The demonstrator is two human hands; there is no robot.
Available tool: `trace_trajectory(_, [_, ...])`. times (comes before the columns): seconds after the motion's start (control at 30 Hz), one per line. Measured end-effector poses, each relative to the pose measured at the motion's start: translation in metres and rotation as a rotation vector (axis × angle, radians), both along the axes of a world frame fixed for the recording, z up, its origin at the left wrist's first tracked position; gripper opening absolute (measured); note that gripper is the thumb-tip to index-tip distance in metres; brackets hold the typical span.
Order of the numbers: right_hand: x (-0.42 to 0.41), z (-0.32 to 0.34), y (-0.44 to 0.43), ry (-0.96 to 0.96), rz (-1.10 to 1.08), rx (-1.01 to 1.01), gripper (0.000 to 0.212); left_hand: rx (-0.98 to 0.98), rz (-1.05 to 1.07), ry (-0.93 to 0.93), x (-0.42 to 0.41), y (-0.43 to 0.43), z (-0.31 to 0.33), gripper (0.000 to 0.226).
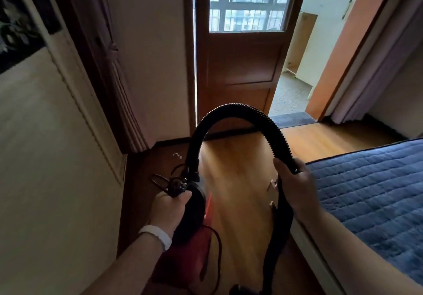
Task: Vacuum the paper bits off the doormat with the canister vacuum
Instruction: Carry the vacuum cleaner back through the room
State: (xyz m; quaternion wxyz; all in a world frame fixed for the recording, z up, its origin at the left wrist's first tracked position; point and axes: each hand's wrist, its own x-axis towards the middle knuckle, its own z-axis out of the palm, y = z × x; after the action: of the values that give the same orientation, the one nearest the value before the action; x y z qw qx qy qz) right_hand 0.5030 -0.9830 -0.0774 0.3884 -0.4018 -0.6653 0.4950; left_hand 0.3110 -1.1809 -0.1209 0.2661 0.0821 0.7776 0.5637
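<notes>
The left hand (170,207), a white wristband (158,235) on its wrist, has its fingers curled tight round a black grip at the front end of the canister vacuum (190,249). The vacuum's red body hangs below and behind the fist, above the wooden floor (240,168). From just ahead of those fingers the black corrugated hose (240,110) rises, arches over and comes down into the right hand (295,182), whose fingers and thumb wrap round it near its far end. A black strap-like band (277,237) drops from that hand to the bottom edge, too blurred to name surely. Loops of black cord (164,181) bunch just above the left knuckles. The dark grey doormat (295,118) lies across the open doorway beside the wooden door (240,65), well apart from both hands. The hose crosses its left end, and it is too dim and distant to show anything lying on it. Small white marks (177,155) left of the hose cannot be identified. A blue quilted bed (366,191) is cut off on the right.
</notes>
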Motion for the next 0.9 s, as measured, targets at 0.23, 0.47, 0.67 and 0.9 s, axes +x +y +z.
trace_trajectory(0.23, [-0.063, 0.002, 0.037, 0.005, -0.120, 0.004, 0.031, -0.007, -0.086, 0.065, -0.095, 0.061, 0.014, 0.030])
trace_trajectory(0.47, [-0.130, -0.013, 0.100, 0.054, -0.141, -0.057, 0.024, 0.024, -0.066, 0.042, -0.152, 0.135, 0.021, 0.036])
trace_trajectory(0.67, [-0.187, -0.027, 0.188, 0.088, -0.125, -0.084, 0.019, -0.002, -0.038, 0.016, -0.189, 0.223, 0.016, 0.020])
trace_trajectory(0.9, [-0.217, -0.024, 0.315, 0.144, -0.185, -0.154, 0.027, -0.025, -0.082, 0.041, -0.223, 0.354, 0.019, 0.023])
